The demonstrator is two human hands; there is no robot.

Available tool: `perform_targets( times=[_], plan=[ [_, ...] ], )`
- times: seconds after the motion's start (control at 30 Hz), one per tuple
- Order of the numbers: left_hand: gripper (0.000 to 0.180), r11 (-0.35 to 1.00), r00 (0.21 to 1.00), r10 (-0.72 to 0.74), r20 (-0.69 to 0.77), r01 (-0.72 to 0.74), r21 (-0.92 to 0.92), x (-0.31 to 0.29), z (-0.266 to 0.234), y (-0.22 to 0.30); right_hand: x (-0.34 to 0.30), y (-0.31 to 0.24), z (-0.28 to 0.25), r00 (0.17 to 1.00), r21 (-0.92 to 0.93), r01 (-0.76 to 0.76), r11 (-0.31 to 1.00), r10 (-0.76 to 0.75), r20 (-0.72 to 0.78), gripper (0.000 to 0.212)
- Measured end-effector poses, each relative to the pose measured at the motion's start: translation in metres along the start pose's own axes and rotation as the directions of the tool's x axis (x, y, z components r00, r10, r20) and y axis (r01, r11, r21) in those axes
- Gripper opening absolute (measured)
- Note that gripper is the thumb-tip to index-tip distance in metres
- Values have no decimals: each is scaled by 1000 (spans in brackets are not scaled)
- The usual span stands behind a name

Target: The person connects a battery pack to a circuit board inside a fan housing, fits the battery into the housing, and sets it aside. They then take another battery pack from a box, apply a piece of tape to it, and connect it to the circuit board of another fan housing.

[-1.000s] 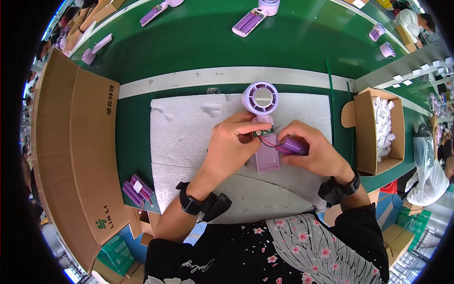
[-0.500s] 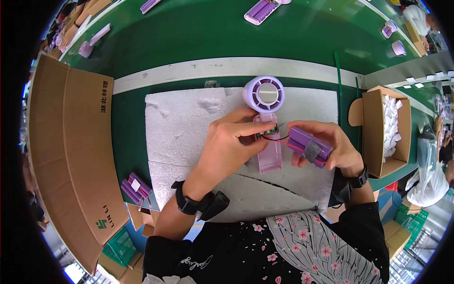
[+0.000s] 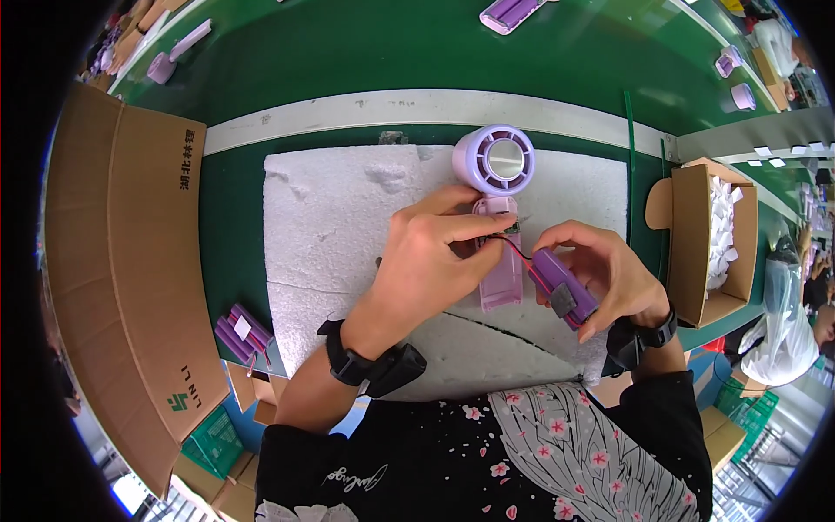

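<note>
A lilac handheld fan (image 3: 506,159) lies on white foam, its round head away from me and its pale pink handle shell (image 3: 502,291) open toward me. My left hand (image 3: 422,257) is closed at the top of the shell, fingertips pinching a small green circuit board (image 3: 513,228) that they partly cover. In my right hand (image 3: 622,274) is a purple battery pack (image 3: 557,277) with a grey pad on its side, held tilted just right of the shell. Red and black wires (image 3: 522,252) run between pack and board.
Under the work lies the foam sheet (image 3: 339,217) on a green table. A large cardboard box (image 3: 148,270) stands at left, a small box of white pieces (image 3: 691,244) at right. Spare battery packs (image 3: 243,331) lie left. More fan parts (image 3: 513,13) sit beyond the pale rail (image 3: 348,120).
My left fingers have brought the circuit board lower and closer into the handle shell. The battery pack has tilted more steeply in my right hand. The whole view has shifted slightly.
</note>
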State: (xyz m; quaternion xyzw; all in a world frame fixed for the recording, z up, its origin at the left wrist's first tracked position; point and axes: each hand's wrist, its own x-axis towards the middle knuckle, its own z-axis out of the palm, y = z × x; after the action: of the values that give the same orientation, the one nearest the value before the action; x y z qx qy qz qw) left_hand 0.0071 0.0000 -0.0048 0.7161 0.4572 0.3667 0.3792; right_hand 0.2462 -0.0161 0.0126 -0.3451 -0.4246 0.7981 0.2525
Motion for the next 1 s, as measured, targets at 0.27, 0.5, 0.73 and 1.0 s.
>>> perform_targets(
  times=[0.27, 0.5, 0.73, 1.0],
  plan=[
    [29, 1000, 1000, -7, 8, 7, -6, 1, -1, 0, -4, 1, 1, 995, -2, 16, 1000, -16, 98, 92],
    [30, 999, 1000, -17, 22, 18, -31, 2, -2, 2, -2, 6, -2, 982, 71, 145, 987, -152, 109, 93],
    [25, 997, 997, 65, -48, -66, -39, 2, 2, 0, -1, 1, 14, 943, -279, 303, 911, -329, -48, 98],
    [27, 997, 996, 59, -71, -62, -46, -1, 7, -3, -5, -1, 40, 906, -843, 278, 461, -418, 70, 82]
  ],
)
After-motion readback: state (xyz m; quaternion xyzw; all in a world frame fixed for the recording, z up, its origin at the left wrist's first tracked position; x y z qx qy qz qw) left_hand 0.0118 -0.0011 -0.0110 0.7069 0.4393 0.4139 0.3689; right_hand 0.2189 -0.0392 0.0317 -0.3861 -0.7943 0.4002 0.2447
